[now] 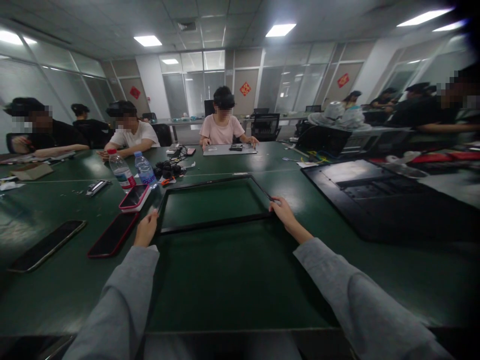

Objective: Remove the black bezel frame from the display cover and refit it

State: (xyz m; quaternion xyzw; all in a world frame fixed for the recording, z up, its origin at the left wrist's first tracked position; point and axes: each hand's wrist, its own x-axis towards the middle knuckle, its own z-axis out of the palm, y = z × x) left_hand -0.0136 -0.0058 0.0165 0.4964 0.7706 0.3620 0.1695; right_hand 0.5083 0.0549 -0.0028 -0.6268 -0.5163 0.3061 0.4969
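A thin black rectangular frame (pixel 217 224), like a screen bezel, is held in front of me with an open middle through which the green tabletop shows. Its left side is gripped by my left hand (pixel 146 229), fingers closed around the edge. My right hand (pixel 284 216) pinches the opposite side near the right front corner. The near bar seems raised off the table, but I cannot tell whether the far bar (pixel 210 182) touches it. Close to my left hand lie a red-edged phone (pixel 113 235) and a pink-cased phone (pixel 135 196) on a white box.
A large black panel (pixel 375 200) lies on the green table (pixel 232 285) to the right. Left are another phone (pixel 48 245), two bottles (pixel 122 172) (pixel 145 170) and a tangle of black cables (pixel 167 170). Across the table sits a person in pink (pixel 223 130) with a flat panel (pixel 221 151).
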